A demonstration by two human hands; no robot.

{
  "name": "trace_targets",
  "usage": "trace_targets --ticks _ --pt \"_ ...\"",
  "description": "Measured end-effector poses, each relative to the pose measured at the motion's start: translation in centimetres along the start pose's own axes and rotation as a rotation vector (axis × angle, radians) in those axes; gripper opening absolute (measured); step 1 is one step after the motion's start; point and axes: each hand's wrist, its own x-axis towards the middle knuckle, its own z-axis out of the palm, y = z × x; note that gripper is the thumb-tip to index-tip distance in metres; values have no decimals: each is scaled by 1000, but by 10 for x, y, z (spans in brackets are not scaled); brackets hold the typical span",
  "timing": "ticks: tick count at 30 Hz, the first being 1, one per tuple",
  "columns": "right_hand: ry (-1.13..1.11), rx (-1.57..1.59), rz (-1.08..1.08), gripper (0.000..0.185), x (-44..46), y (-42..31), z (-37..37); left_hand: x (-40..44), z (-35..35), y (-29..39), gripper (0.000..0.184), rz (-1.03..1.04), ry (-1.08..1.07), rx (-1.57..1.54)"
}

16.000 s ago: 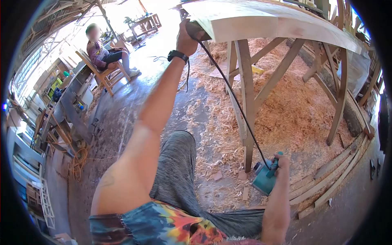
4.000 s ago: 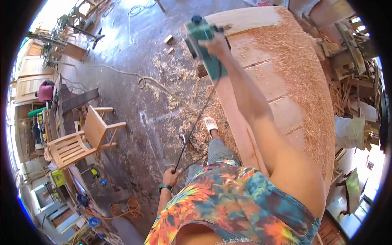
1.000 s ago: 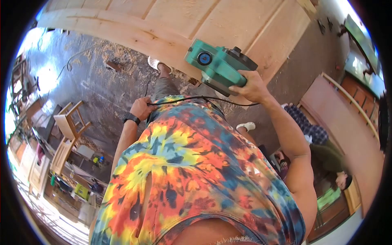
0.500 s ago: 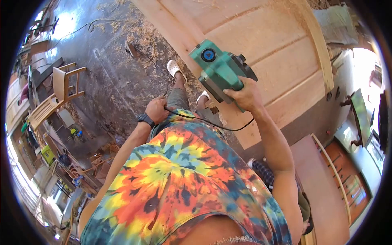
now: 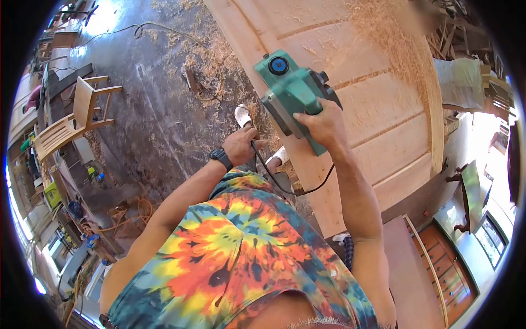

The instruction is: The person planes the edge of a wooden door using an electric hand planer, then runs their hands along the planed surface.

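Observation:
A green electric planer [image 5: 293,93] with a blue round knob is over the near edge of a large wooden panel [image 5: 378,104]. My right hand [image 5: 326,125] is closed round its rear handle. From the planer a black cord [image 5: 278,188] loops down and back up to my left hand [image 5: 242,146], whose fingers are closed on it in front of my body. A watch is on my left wrist. Wood shavings [image 5: 389,33] cover the far part of the panel.
On the left stands a wooden chair [image 5: 82,118]. A dark wood piece [image 5: 191,81] and shavings lie on the floor, with a cable [image 5: 137,30] beyond. Near my right elbow is a brown board [image 5: 411,268]. Plastic-wrapped material [image 5: 459,82] is at the right.
My left hand has moved forward and right with the cord. The view has turned, showing more of the shavings on the panel. My right hand still holds the planer over the panel's edge.

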Motion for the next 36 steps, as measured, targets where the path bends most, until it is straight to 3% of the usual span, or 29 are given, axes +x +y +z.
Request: trace_targets --ticks 5,12,19,20,25,28,31,36 --pt "60 -56 -6 33 80 -47 25 61 -32 -55 29 34 -12 -34" --pt "103 -80 -8 32 172 -191 50 145 -172 -89 35 9 61 -83" --pt "153 -63 -89 35 204 -172 45 189 -167 -101 30 -128 64 -43" --pt "156 -96 -105 36 212 -176 43 196 -172 -105 23 -40 91 -10" --pt "165 -131 -88 41 268 -214 52 232 -206 -121 32 -33 86 -76" --pt "194 -154 -88 43 294 -248 53 250 -224 -120 24 -121 139 -155" --pt "200 -162 -65 44 318 -279 53 266 -230 -123 21 -160 68 13" --pt "229 -152 -41 44 363 -321 60 262 -225 -122 18 -60 182 -22"
